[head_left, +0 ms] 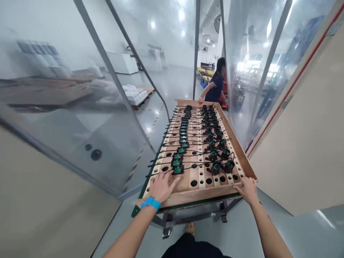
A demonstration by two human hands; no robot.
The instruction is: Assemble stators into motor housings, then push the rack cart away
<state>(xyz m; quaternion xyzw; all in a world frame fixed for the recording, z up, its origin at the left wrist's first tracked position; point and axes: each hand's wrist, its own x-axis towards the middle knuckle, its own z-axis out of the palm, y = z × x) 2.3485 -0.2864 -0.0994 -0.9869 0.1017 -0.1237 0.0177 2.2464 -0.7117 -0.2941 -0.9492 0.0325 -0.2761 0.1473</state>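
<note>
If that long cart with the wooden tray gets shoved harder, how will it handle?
The cart would probably roll easily: it stands on casters on smooth floor. Being long and narrow, it may swing wide between the plastic curtains. The black fan parts sit loose on the perforated tray, so a jolt could shift them.

Head-worn view, forward-down along cart (199, 195)

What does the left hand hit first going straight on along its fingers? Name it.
Probably the nearest black part with a green top. The left hand lies flat on the board, fingers pointing at it, a short gap between.
</note>
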